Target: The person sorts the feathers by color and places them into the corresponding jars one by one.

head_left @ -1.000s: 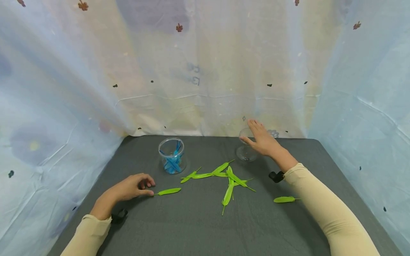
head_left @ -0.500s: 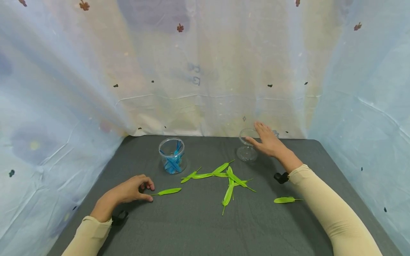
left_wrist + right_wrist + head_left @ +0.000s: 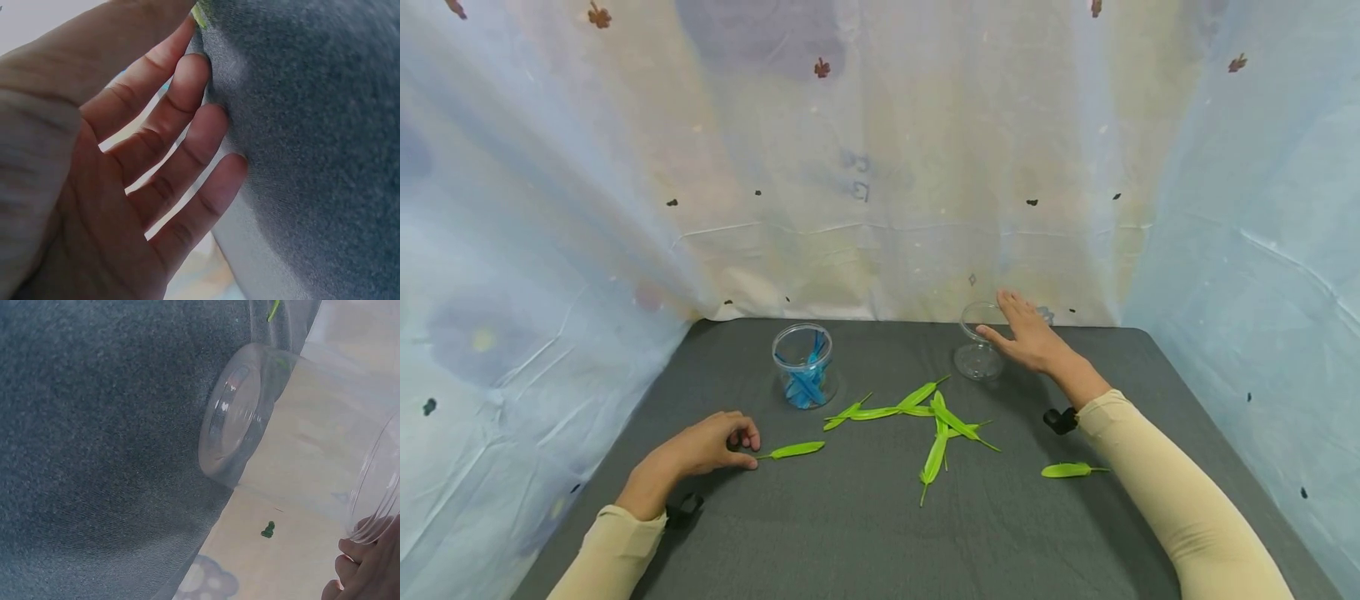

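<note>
My left hand [image 3: 700,448] rests low at the left, fingers loosely curved, its thumb beside the stem of a single green feather [image 3: 797,450]. In the left wrist view the fingers [image 3: 203,137] hang spread, holding nothing, and a scrap of green shows past them. At the back right, my right hand [image 3: 1030,337] has its fingers stretched out along the side of a clear upright jar [image 3: 978,363]. The right wrist view shows fingers [image 3: 357,550] at the rim of that jar [image 3: 231,419]. Several green feathers [image 3: 936,458] lie crossed in a joined pattern mid-table.
A second clear jar [image 3: 784,342] at the back left contains blue feathers [image 3: 807,385]. Another green feather [image 3: 1066,471] lies alone at the right, near the right sleeve [image 3: 1172,492]. Grey cloth [image 3: 880,542] covers the table, with a patterned curtain [image 3: 880,167] behind.
My right hand has shifted slightly right, uncovering more of the clear jar. The left thumb has moved slightly down and away from the feather's stem. The feathers lie as before.
</note>
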`<act>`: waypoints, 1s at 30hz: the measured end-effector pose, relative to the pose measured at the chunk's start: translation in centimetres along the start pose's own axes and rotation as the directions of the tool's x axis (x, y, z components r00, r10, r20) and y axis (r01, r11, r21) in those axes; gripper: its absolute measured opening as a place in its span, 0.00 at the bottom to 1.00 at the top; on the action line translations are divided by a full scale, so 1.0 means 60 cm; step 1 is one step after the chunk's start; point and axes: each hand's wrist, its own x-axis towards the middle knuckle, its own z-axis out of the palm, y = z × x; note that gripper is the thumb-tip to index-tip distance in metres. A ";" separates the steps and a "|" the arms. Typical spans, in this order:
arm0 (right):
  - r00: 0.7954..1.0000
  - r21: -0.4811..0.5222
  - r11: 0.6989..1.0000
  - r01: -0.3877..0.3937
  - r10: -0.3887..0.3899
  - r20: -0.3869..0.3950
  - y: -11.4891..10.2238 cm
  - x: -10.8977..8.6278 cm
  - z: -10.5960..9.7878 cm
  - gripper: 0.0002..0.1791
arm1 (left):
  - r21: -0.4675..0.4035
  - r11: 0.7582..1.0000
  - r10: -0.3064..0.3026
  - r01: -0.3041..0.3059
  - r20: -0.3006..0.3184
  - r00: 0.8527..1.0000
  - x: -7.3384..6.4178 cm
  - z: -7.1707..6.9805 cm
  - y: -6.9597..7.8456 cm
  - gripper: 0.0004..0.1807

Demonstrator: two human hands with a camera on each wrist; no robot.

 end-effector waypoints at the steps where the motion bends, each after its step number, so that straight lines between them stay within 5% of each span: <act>1: 1.000 0.004 1.000 0.001 -0.001 0.000 -0.001 -0.001 0.000 0.54 | 0.004 1.000 0.010 -0.010 0.000 1.000 0.000 0.001 -0.001 0.13; 30: 1.000 0.019 0.999 -0.025 0.025 0.019 -0.004 -0.004 -0.001 0.56 | -0.014 1.000 0.007 -0.007 -0.004 1.000 0.012 0.011 -0.002 0.08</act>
